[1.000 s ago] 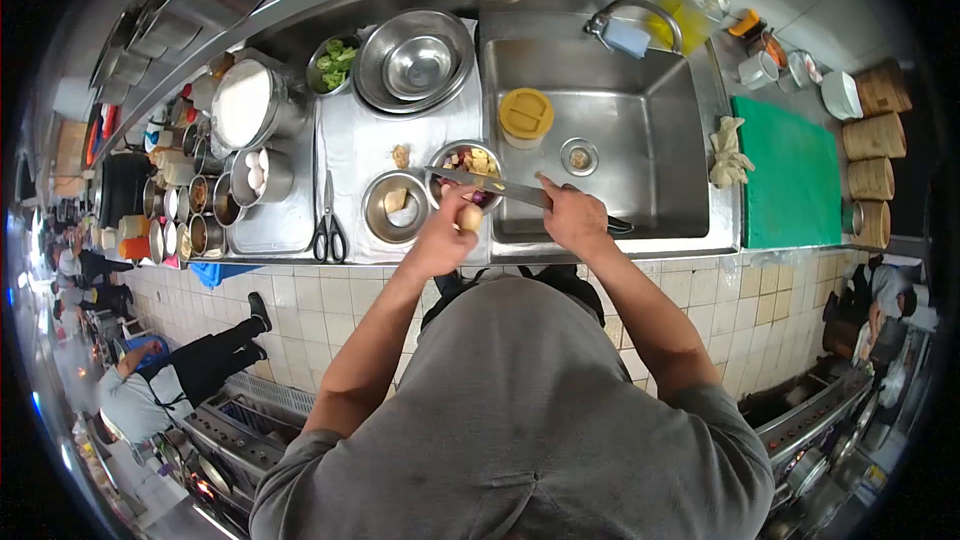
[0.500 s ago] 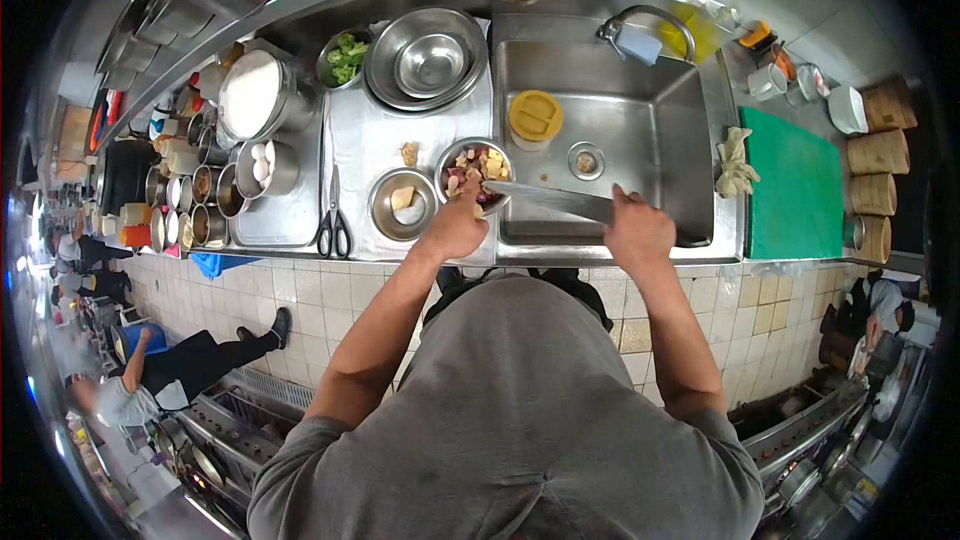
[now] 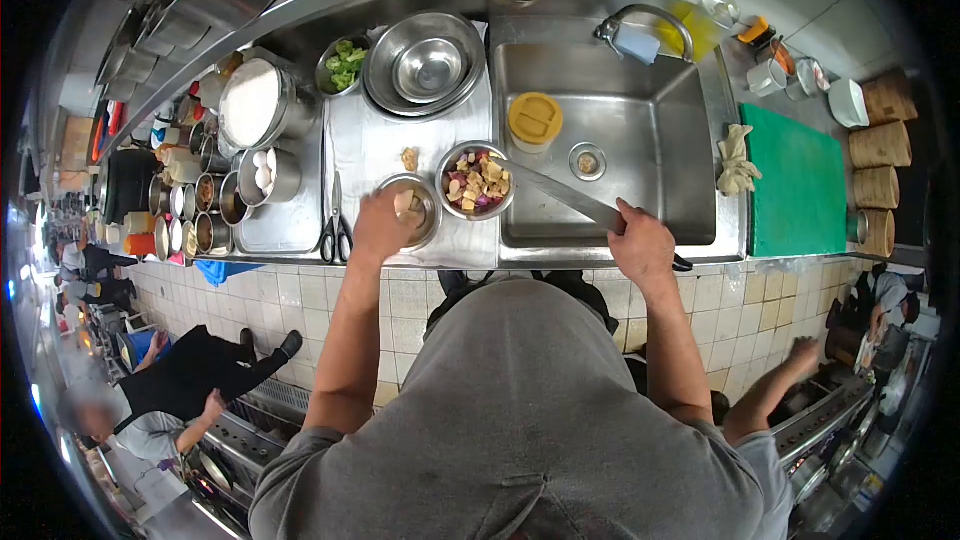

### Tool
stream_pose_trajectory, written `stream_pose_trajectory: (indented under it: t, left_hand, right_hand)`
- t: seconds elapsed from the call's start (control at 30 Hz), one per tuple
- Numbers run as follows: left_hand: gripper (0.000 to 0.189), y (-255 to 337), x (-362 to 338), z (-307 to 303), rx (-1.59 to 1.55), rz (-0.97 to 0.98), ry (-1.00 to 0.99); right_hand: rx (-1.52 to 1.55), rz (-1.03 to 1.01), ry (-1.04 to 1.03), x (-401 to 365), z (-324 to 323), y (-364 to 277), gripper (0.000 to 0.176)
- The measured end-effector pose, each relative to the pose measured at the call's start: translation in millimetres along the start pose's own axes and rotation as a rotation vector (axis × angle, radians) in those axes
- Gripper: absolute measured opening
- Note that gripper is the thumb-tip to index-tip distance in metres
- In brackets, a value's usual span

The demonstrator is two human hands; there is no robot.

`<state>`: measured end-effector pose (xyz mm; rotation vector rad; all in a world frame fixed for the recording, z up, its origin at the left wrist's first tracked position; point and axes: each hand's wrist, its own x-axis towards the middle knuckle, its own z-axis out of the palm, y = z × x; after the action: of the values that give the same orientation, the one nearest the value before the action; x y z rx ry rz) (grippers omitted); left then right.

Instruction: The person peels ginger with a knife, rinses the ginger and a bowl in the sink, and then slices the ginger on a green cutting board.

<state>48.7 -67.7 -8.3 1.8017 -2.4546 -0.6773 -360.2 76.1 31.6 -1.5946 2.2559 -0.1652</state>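
Note:
My right hand (image 3: 643,240) is closed round a large knife (image 3: 568,196), whose broad blade slants over the sink's left edge. Its tip reaches the rim of a steel bowl (image 3: 442,202) full of chopped pale and purple pieces (image 3: 478,185). My left hand (image 3: 382,227), blurred by motion, is over a second steel bowl (image 3: 432,230) with a pale peeled chunk (image 3: 404,202) in it, fingers right at the chunk. A small tan scrap (image 3: 409,159) lies on the counter behind that bowl. Scissors (image 3: 337,230) lie to the left.
A yellow-lidded tub (image 3: 535,120) stands in the sink (image 3: 660,160). Nested steel bowls (image 3: 380,90) and a bowl of greens (image 3: 345,65) are behind. Eggs (image 3: 264,170) fill a pot at left; a green board (image 3: 795,180) is at right. Other people (image 3: 190,395) work behind me.
My left hand has moved left from the chopped-piece bowl to the bowl with the chunk. The knife's tip has swung slightly back. An arm of another person has appeared behind at right.

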Motion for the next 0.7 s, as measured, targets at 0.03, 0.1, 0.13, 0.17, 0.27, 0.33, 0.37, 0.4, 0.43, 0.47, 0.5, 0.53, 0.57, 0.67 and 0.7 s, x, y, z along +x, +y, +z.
stream_pose_trajectory:
  t: [0.03, 0.1, 0.13, 0.17, 0.27, 0.33, 0.37, 0.4, 0.43, 0.47, 0.5, 0.53, 0.57, 0.67, 0.7]
  left_hand:
    - [0.049, -3, 14, -2, 0.121, 0.118, 0.087]
    - [0.038, -17, 53, 14, 0.041, -0.042, 0.211]
    - [0.038, -18, 69, 21, 0.039, -0.047, 0.214]
    - [0.034, -15, 84, 26, 0.123, -0.152, 0.226]
    - [0.033, -22, 111, 32, 0.192, -0.251, 0.174]
    - [0.036, -33, 115, 32, 0.183, -0.241, 0.106]
    - [0.038, -41, 110, 32, -0.042, -0.167, 0.183]
    - [0.041, -43, 103, 32, -0.268, -0.090, 0.254]
    - [0.041, -39, 95, 32, -0.264, -0.079, 0.249]
    - [0.043, -37, 84, 32, -0.922, -0.165, 0.184]
    - [0.046, -34, 72, 31, -1.580, -0.254, 0.094]
    - [0.046, -25, 57, 28, -1.579, -0.254, 0.091]
    - [0.044, -8, 42, 22, -1.827, -0.141, -0.034]
    - [0.042, 33, 19, 17, -2.094, -0.010, -0.168]
    - [0.042, 44, 15, 16, -2.113, -0.003, -0.180]
  right_hand:
    - [0.027, -0.009, -0.010, 1, 4, -2, 0.052]
    - [0.050, -0.027, -0.023, 3, 11, -9, 0.052]
    - [0.046, -0.040, -0.039, 4, 13, -15, 0.052]
    - [0.043, -0.051, -0.053, 5, 13, -20, 0.052]
    - [0.066, -0.091, -0.082, 3, 5, -33, 0.053]
    - [0.096, -0.085, -0.064, 1, 5, -31, 0.052]
    - [0.124, -0.082, -0.049, -1, 5, -30, 0.051]
    - [0.129, -0.073, -0.044, -3, 3, -28, 0.051]
    - [0.178, -0.034, -0.062, -5, 1, -25, 0.049]
    - [0.225, 0.004, -0.080, -7, 0, -22, 0.048]
    - [0.228, 0.009, -0.077, -7, 4, -17, 0.048]
    - [0.309, 0.000, -0.089, -7, 14, -9, 0.046]
    - [0.389, -0.012, -0.103, -6, 22, -4, 0.045]
    - [0.489, -0.073, -0.152, -2, 35, -2, 0.042]
    - [0.484, -0.080, -0.156, -1, 32, -7, 0.042]
